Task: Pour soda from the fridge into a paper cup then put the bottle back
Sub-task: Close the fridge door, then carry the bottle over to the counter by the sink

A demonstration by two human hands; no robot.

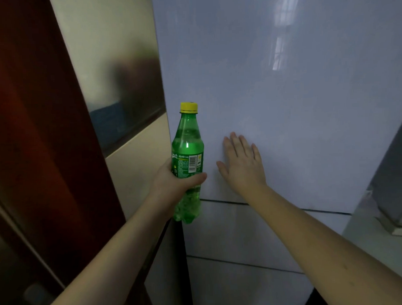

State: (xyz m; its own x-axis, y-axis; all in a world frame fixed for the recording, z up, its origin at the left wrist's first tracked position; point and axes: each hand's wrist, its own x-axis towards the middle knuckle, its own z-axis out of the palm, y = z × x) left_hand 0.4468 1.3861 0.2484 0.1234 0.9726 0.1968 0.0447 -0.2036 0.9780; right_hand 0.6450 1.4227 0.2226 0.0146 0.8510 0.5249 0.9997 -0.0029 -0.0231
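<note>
Centre frame: left hand gripping soda bottle; right hand flat on fridge door. Risk: loosened grip, dropped bottle.

Bottle in my left hand: clear green plastic, yellow cap, green label with a white barcode patch and a yellow bit at its right edge. Fridge door under my right hand: pale blue-grey, glossy, whitish window reflection up top. Wall panel left of fridge: cream with a dark blurry patch. Door frame far left: dark reddish brown.
</note>
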